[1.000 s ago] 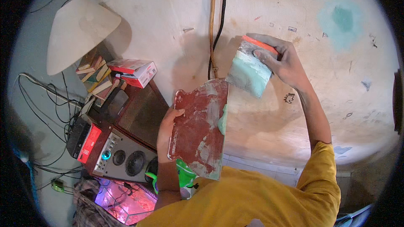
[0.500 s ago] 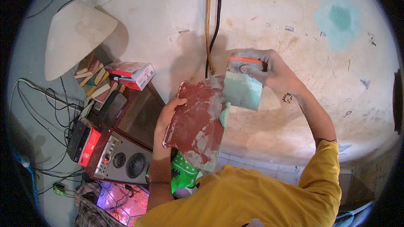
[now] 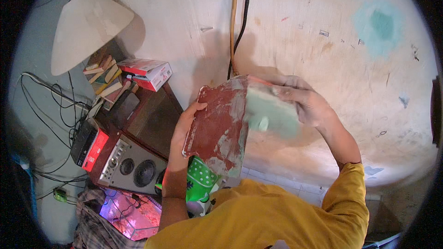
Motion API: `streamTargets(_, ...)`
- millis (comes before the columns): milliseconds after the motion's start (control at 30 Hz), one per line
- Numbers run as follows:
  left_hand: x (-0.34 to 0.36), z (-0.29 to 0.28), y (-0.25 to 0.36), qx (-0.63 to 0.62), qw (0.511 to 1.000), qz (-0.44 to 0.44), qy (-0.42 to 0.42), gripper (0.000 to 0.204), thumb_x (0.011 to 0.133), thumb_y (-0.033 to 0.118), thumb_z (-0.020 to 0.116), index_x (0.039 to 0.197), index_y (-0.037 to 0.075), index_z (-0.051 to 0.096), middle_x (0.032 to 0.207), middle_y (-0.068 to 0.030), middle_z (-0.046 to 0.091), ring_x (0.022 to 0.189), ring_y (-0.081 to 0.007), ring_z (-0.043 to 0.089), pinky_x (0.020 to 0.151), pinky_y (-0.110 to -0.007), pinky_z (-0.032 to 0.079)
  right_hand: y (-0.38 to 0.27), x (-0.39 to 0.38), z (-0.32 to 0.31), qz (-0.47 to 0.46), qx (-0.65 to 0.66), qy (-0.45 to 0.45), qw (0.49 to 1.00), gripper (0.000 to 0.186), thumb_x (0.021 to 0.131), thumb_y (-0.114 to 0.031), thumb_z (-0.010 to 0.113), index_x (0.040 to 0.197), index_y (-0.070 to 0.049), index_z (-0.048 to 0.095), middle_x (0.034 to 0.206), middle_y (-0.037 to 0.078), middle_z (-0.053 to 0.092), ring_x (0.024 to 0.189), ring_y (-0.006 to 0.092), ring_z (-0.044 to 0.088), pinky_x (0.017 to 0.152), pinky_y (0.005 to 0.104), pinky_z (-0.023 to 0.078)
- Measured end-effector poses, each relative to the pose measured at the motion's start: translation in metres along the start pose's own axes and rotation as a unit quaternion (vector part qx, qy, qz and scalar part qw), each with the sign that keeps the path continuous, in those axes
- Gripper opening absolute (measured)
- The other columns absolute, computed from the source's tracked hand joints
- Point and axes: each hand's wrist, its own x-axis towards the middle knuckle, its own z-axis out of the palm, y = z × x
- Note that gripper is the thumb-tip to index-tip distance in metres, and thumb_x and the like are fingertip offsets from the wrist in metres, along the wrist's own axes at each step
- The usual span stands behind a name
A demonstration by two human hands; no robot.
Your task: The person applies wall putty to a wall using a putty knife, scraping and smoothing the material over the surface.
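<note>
My left hand is closed on a reddish-brown board smeared with pale putty, gripping its left edge with the thumb on its face. At the board's upper right, my right hand grips a wide scraper with an orange top edge, blurred by motion. Mint-green putty covers the scraper's face, with a small lump showing near the board's right edge; whether the two touch is unclear.
A stained white wall with two hanging cables fills the background. At left are a white lampshade, books, a white-and-red box, a speaker cabinet, tangled wires and a glowing glass tank.
My right hand and scraper have come down to beside the board's right edge and now look blurred. The board has shifted slightly upward; my left hand still holds it.
</note>
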Motion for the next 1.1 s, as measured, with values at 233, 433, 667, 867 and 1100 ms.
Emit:
streamTargets(233, -0.013, -0.002, 0.008, 0.002, 0.980, 0.198, -0.013, 0.047, 0.079, 0.014, 0.053, 0.124, -0.001, 0.049, 0.114, -0.0141, 0.060, 0.099, -0.0252, 0.061, 0.087, -0.036, 0.050, -0.034, -0.020, -0.039, -0.145, 0.122, -0.054, 0.980, 0.041, 0.088, -0.012, 0.054, 0.124, 0.006, 0.044, 0.101, 0.011, 0.061, 0.084, 0.0152, 0.062, 0.067, 0.0251, 0.051)
streamTargets(433, 0.001, 0.045, 0.028, 0.294, 0.892, 0.329, -0.099, 0.068, 0.070, 0.011, 0.057, 0.136, 0.000, 0.040, 0.140, -0.0151, 0.036, 0.129, -0.0236, 0.035, 0.107, -0.034, 0.027, -0.067, -0.021, -0.038, -0.291, 0.002, 0.135, 0.947, 0.044, 0.091, -0.018, 0.053, 0.130, -0.001, 0.041, 0.113, 0.008, 0.057, 0.101, 0.0146, 0.058, 0.076, 0.0289, 0.052)
streamTargets(667, 0.054, 0.120, 0.048, 0.479, 0.674, 0.530, -0.188, 0.038, 0.074, 0.018, 0.058, 0.104, -0.004, 0.064, 0.150, -0.0294, -0.005, 0.140, -0.0422, -0.007, 0.113, -0.044, 0.005, -0.100, 0.003, -0.009, -0.480, -0.202, 0.164, 0.838, 0.033, 0.090, -0.012, 0.054, 0.120, 0.001, 0.051, 0.104, 0.009, 0.062, 0.091, 0.0175, 0.062, 0.079, 0.0339, 0.053)
streamTargets(867, 0.082, 0.131, 0.062, 0.496, 0.650, 0.541, -0.196, 0.036, 0.076, 0.019, 0.057, 0.104, -0.002, 0.064, 0.148, -0.0327, -0.005, 0.138, -0.0457, -0.006, 0.113, -0.043, 0.006, -0.120, 0.020, 0.032, -0.555, -0.445, 0.251, 0.657, 0.027, 0.091, -0.007, 0.054, 0.114, 0.006, 0.057, 0.107, 0.011, 0.062, 0.093, 0.0172, 0.061, 0.085, 0.0327, 0.050)
streamTargets(1100, 0.093, 0.134, 0.047, 0.489, 0.616, 0.596, -0.161, 0.031, 0.075, 0.018, 0.055, 0.099, 0.001, 0.066, 0.146, -0.0351, 0.005, 0.137, -0.0487, 0.006, 0.112, -0.046, 0.012, -0.139, 0.062, 0.032, -0.531, -0.702, 0.172, 0.443, 0.039, 0.076, 0.012, 0.055, 0.108, -0.006, 0.066, 0.110, 0.011, 0.066, 0.105, 0.0234, 0.062, 0.090, 0.0320, 0.047)
